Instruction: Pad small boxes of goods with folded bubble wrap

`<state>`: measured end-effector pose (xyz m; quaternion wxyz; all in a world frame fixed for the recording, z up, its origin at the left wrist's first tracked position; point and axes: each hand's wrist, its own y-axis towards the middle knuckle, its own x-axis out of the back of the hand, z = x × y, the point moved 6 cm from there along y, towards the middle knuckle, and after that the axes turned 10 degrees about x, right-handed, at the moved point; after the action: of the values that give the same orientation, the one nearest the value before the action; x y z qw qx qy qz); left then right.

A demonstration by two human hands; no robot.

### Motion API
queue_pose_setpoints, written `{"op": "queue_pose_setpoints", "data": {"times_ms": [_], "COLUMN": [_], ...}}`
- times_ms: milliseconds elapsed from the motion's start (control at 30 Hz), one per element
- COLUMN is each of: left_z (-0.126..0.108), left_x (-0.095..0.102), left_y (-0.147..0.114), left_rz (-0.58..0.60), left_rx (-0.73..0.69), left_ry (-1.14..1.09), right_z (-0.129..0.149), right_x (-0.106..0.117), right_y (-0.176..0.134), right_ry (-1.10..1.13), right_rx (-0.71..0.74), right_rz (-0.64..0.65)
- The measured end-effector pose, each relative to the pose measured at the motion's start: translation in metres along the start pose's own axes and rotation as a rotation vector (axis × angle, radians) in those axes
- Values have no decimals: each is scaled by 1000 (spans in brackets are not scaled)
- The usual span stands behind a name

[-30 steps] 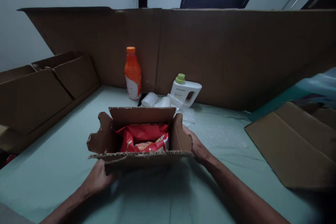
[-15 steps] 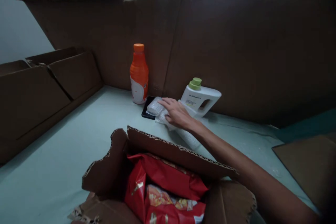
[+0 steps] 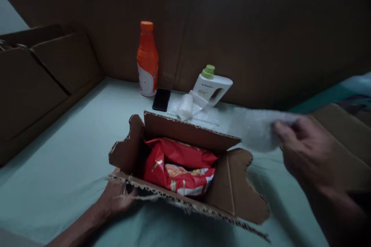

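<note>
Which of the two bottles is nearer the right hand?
The white bottle with the green cap. The orange bottle stands farther left, beside the phone, farther from the right hand holding bubble wrap.

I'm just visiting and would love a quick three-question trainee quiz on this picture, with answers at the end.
1. True or false: in the picture, the white plastic jug with a green cap stands left of the orange plastic bottle.
2. Which hand has a grip on the blurred, whitish plastic wrap?
3. What is inside the open brown cardboard box? A) a blue towel; B) a red packet; C) a green cup.

Key:
1. False
2. The right hand
3. B
</note>
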<state>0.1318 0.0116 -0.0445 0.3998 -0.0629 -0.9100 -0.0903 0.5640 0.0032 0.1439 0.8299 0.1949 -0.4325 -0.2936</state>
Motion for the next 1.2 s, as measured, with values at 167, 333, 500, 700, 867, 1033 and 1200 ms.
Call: {"op": "queue_pose_setpoints", "data": {"times_ms": [167,333,500,700,867,1033,1200], "left_z": [-15,-35,-63,-72,-60,-110,-137], "left_x": [13,16,-4,-17,-6,-31,-60], "left_y": [3,1,43,77,6,-55,-61], "left_rz": [17,-79,-57,58,38,394,647], "left_rx": [-51,-122,-25,96,176,295,461], "left_ry": [51,95,118,44,-186,-649,-947], "right_z": [-22,7,-21,-63,-54,15,37], "right_x": [-34,-78,-105,-86,-30,-55,-82], "right_y": [-156,-182,-115,-90,-154,-203,-209], "right_ry": [404,670,674,622,769,1078,871], "right_rx": [-464,-381,-337,-375,-595,-740,-499], "right_rz": [232,307,234,77,125,456,520]}}
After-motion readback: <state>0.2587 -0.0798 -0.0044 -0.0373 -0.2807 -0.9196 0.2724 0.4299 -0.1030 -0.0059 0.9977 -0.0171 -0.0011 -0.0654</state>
